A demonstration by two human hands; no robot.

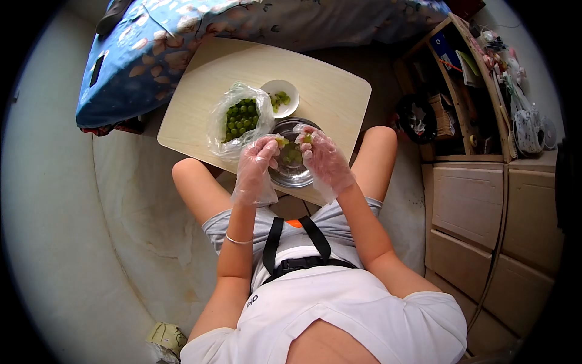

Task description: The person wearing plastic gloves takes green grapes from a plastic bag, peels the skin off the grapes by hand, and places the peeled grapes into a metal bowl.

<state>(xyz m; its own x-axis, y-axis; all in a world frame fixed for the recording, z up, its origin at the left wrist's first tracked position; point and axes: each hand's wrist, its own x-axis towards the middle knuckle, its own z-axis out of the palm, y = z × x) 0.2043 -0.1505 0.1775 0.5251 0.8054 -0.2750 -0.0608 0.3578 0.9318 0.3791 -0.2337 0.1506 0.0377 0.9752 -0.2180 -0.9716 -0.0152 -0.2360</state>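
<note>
Both hands wear clear plastic gloves and are raised over a round metal bowl, which has pale green pieces inside. My left hand pinches a small yellow-green piece of grape at its fingertips. Closed round another small green piece is my right hand, a short gap away. A clear plastic bag full of green grapes stands open beyond my left hand. Behind the metal bowl, a white bowl holds light green scraps.
The low wooden table spans my knees. Beyond it is a bed with a blue floral cover, a dark phone-like object on it. To the right stand a wooden shelf and drawers. A bag lies at lower left.
</note>
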